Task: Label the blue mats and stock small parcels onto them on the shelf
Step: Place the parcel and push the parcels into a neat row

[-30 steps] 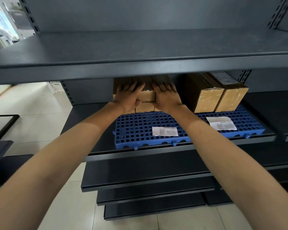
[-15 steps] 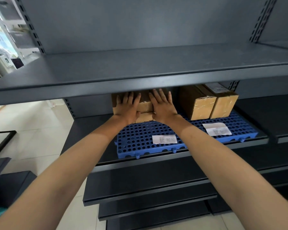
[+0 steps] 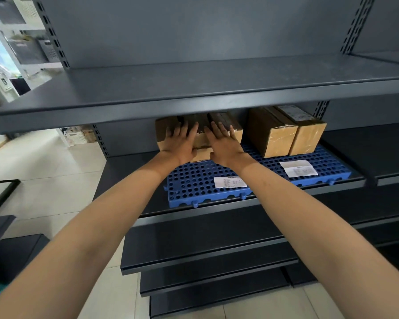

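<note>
Two blue perforated mats lie side by side on the dark shelf: the left mat (image 3: 194, 185) and the right mat (image 3: 327, 166). Each carries a white paper label, the left label (image 3: 230, 181) and the right label (image 3: 298, 168). A stack of small brown parcels (image 3: 202, 140) stands at the back of the left mat. My left hand (image 3: 180, 143) and my right hand (image 3: 224, 143) press flat against its front with straight fingers. Two larger brown parcels (image 3: 283, 134) stand on the right mat.
A wide dark shelf board (image 3: 194, 88) hangs just above the parcels and hides their tops. More dark shelves (image 3: 205, 249) step out below. Light floor tiles (image 3: 44, 180) lie to the left, with white crates (image 3: 76, 137) in the distance.
The view has tilted upward, showing more of the upper shelf. Both hands stay flat against the parcel stack, which sits slightly deeper under the upper board.
</note>
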{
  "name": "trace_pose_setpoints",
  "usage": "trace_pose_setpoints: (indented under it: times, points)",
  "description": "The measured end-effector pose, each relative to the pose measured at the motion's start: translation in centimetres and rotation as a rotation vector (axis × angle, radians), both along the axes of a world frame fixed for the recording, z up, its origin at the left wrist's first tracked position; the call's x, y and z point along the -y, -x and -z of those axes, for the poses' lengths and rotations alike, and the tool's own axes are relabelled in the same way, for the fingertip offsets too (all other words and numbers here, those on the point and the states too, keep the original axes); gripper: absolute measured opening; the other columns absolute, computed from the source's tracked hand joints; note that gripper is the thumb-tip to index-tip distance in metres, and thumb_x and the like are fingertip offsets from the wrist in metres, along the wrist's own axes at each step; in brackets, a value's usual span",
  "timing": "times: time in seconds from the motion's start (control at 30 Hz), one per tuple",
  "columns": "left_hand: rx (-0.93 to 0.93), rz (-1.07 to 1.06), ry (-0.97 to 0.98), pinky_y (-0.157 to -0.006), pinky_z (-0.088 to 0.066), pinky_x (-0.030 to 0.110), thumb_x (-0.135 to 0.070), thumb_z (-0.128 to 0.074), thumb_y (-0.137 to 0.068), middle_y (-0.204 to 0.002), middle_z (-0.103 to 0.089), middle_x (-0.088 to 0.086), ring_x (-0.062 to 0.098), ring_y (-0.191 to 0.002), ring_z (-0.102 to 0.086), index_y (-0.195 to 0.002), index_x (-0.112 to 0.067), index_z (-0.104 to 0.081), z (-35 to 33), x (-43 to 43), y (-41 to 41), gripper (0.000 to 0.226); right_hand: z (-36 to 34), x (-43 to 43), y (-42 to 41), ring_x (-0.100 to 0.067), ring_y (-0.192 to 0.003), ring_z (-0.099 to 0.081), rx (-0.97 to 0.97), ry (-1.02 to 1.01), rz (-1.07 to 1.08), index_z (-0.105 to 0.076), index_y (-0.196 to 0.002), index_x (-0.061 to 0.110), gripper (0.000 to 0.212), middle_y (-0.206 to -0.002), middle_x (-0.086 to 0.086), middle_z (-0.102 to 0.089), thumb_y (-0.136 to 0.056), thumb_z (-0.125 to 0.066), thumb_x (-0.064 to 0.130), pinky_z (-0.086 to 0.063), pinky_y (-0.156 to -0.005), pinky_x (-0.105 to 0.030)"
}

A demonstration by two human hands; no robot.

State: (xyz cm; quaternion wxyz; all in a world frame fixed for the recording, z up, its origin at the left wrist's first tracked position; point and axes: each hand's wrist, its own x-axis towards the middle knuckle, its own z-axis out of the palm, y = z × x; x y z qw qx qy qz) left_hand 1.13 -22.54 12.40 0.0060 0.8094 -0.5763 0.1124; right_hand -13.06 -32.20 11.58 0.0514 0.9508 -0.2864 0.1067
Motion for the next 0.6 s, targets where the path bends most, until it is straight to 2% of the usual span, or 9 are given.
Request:
trace_pose_setpoints:
  times: [0.23,0.4,0.5,0.6]
  points:
    - [-0.006,-0.008,0.042,-0.114,-0.014,0.06,-0.053,-0.059,-0.085,-0.16,-0.005,0.016,0.035,-0.147,-0.003,-0.153,-0.021,0.003,-0.3,-1.0,-1.5,0.097,0.0,0.2,1.7,-0.038,-0.148,0.005,0.04,0.026,0.074,-0.002,-0.155,0.021,0.092,-0.162,-0.017,0.0,-0.086,-0.063,0.02,-0.001,-0.119,-0.056]
    - [-0.033,-0.053,-0.055,-0.113,-0.005,0.065,-0.062,-0.057,-0.081,-0.161,0.0,0.013,0.035,-0.147,0.0,-0.152,-0.024,0.008,-0.2,-1.4,-2.4,0.104,0.2,0.6,1.7,-0.043,-0.147,0.009,-0.003,-0.068,0.109,0.0,-0.155,0.02,0.097,-0.162,-0.017,0.003,-0.086,-0.068,0.025,-0.002,-0.12,-0.055]
    - [-0.077,-0.034,-0.058,-0.113,-0.005,0.065,-0.056,-0.059,-0.083,-0.161,-0.003,0.01,0.034,-0.147,-0.004,-0.153,-0.025,0.004,0.3,-1.2,-2.3,0.099,0.4,0.8,1.4,-0.044,-0.147,0.005,0.025,-0.123,0.107,-0.003,-0.154,0.017,0.097,-0.161,-0.018,-0.007,-0.084,-0.069,0.024,-0.009,-0.119,-0.052]
    - [-0.067,0.022,-0.014,-0.116,-0.005,0.059,-0.052,-0.058,-0.085,-0.161,-0.01,0.006,0.032,-0.148,-0.004,-0.153,-0.022,-0.002,1.0,-0.7,-2.0,0.094,0.6,0.8,1.2,-0.044,-0.146,-0.002,0.063,-0.13,0.084,-0.016,-0.152,0.012,0.091,-0.155,-0.019,-0.019,-0.081,-0.072,0.022,-0.016,-0.119,-0.052]
